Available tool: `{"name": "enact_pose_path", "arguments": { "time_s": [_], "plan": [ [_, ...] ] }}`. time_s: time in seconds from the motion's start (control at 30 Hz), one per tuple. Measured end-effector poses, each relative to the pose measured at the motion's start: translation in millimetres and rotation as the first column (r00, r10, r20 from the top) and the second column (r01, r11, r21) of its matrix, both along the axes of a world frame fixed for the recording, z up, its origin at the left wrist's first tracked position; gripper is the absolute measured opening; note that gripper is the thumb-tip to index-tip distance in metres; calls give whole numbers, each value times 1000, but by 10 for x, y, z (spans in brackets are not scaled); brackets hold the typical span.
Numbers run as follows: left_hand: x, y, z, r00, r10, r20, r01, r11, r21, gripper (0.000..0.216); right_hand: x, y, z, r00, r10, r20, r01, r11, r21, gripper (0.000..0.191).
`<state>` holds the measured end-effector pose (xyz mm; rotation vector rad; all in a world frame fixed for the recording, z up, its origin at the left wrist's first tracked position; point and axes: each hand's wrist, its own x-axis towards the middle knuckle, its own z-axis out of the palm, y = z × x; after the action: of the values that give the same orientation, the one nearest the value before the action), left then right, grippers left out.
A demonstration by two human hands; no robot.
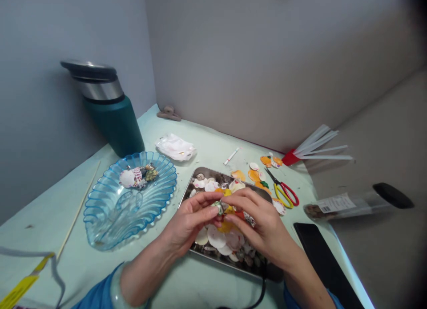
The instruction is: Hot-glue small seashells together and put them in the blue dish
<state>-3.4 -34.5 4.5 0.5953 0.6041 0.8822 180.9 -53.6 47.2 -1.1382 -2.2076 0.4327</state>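
Note:
Over a metal tray (208, 255) of seashells, my left hand (191, 217) pinches a small green-and-white speckled shell (219, 206) between thumb and fingers. My right hand (258, 217) meets it from the other side, its bent fingertips closed on the same shell. Whether a second small piece sits between the fingers I cannot make out. Yellow shells (226, 226) show beneath the hands, and flat white shells (216, 236) lie in the front part of the tray. Part of the tray is hidden behind my hands.
Left stands a blue scalloped dish (96, 206) with several patterned shells, behind it a teal bottle (115, 122). Scissors (283, 191) and orange shells (254, 174) lie right of the tray. A red cup of glue sticks (291, 156), a clear tube (353, 204) and a black phone (320, 255) are further right.

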Motion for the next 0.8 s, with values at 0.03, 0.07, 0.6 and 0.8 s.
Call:
{"name": "enact_pose_path", "arguments": {
  "time_s": [0.03,0.07,0.6,0.8],
  "plan": [
    [1,0,1,1000,-1,0,1,1000,0,36,-1,0,3,1000,6,-1,-6,1000,1,30],
    [2,-1,3,1000,-2,-1,2,1000,0,36,-2,0,7,1000,10,-2,-10,1000,-1,29],
    [1,-2,14,1000,-5,5,5,1000,-22,34,29,-4,-24,995,51,-85,-51,999,-2,34],
    [-2,11,11,1000,-2,-1,2,999,-34,35,30,-2,-28,994,55,-92,-56,998,-11,34]
  ]
}}
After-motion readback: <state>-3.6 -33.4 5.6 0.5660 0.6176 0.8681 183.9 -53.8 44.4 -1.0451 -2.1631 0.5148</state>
